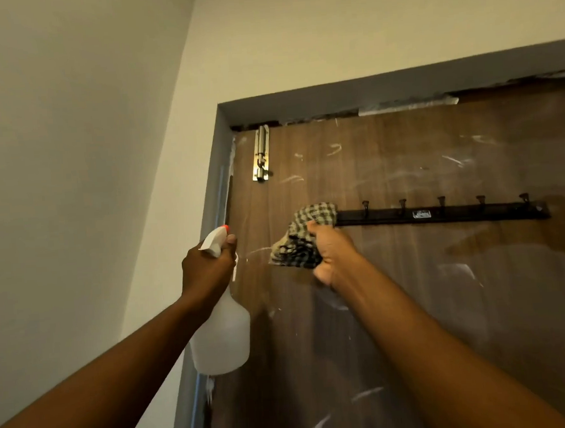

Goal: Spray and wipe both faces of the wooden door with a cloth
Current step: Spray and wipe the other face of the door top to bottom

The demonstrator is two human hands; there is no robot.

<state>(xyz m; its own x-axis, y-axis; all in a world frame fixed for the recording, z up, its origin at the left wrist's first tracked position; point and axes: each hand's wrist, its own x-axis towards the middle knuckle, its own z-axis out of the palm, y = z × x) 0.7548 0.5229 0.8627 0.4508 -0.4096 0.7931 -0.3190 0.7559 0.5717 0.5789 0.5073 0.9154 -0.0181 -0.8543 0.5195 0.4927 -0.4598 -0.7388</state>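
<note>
1. We take the black hook rail (456,212) as our marker. It runs level across the upper part of the wooden door (413,321), with five hooks standing along it and a small label near its middle.
2. Our right hand (333,257) sits at the rail's left end. Its fingers are curled tight round a bunched checked cloth (304,239) and press it against the door face. The cloth's top corner overlaps that end of the rail.
3. Our left hand (208,268) is left of the rail and a little below its level. It is wrapped round the neck of a white spray bottle (222,336), with one fingertip reaching forward beside the orange-tipped nozzle. We cannot tell whether the trigger is squeezed.
4. The bottle's translucent body hangs under that hand, low and to the left of the rail, in front of the door's edge.
5. Pale streaks and smears mark the door face above, below and to the right of the rail. The surface below the rail has a sheen.
6. A metal slide bolt (261,155) is fixed above and to the left of the rail's left end, near the door's top corner.
7. The grey door frame (366,93) passes above the rail and down its left side. A pale wall (73,160) lies further left.
</note>
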